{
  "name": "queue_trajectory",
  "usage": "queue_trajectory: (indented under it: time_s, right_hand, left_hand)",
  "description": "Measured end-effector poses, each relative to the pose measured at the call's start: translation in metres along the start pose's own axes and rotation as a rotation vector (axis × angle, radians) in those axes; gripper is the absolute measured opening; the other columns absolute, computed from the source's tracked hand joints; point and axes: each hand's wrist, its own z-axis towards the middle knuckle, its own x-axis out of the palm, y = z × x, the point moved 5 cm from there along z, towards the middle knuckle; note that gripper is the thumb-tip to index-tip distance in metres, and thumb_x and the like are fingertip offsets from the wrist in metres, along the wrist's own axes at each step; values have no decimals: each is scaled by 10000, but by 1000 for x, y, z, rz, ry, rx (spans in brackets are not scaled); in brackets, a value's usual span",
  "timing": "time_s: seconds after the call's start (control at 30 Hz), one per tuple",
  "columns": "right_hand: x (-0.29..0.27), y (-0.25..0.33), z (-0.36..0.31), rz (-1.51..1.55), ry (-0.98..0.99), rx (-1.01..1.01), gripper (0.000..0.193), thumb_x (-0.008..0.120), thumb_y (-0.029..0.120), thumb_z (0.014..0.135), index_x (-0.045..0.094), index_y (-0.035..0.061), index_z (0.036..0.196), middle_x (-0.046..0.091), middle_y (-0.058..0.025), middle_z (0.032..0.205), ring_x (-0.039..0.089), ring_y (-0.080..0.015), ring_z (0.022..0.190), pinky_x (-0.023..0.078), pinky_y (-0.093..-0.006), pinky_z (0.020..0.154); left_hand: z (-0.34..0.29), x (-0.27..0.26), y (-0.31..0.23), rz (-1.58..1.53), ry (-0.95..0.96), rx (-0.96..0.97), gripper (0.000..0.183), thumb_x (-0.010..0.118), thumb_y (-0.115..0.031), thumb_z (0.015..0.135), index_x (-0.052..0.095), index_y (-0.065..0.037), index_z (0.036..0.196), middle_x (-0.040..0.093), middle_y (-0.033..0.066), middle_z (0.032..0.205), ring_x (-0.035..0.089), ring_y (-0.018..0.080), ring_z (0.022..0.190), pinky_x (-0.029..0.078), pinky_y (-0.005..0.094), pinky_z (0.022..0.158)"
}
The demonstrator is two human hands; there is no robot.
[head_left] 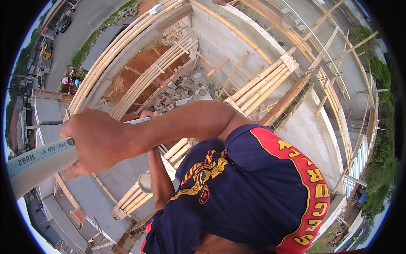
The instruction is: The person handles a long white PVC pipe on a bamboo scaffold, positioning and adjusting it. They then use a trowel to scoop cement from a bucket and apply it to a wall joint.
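Watching from my remote post, I have the right hand [95,142] large at the left of the frame, its fingers closed firmly around a pale pipe [40,166]. That pipe comes in from the left rim, passes through the fist, and shows again as a short stretch just left of centre. There I make out the left hand [146,114], partly hidden behind the right forearm [182,120]; some of its fingers show beside the pipe, but I cannot tell how tightly they are closed. The wearer's dark blue shirt [253,190], with a red band on the sleeve, fills the lower middle of my view.

Beyond the arms, in the upper middle, I see a grey block wall [230,38], with rubble [167,98] on the ground below it. A bundle of bamboo poles [154,78] slants across the upper left, near bare reddish soil [120,84]. A road [91,21] with a dark car [63,24] lies in the upper left corner, and green trees [382,82] line the right rim.
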Motion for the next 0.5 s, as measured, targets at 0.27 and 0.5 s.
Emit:
queue_trajectory:
  time_s: [0.27,0.5]
  right_hand:
    - [-82,-121,-7,170,115,-333,1251,829,640,585,178,74,1491,464,-166,1353,475,-286,1266,370,-509,1050]
    - [-37,-306,-66,-235,-177,138,692,869,367,672,572,76,1224,656,-145,1086,640,-249,1058,498,-367,867]
  left_hand:
    - [44,-45,-151,-230,-275,200,205,659,-145,828,529,13,814,506,72,658,500,180,599,435,332,622]
    - [68,-105,-371,-496,50,410,382,600,-385,874,496,-19,898,519,120,774,512,213,698,448,383,735]
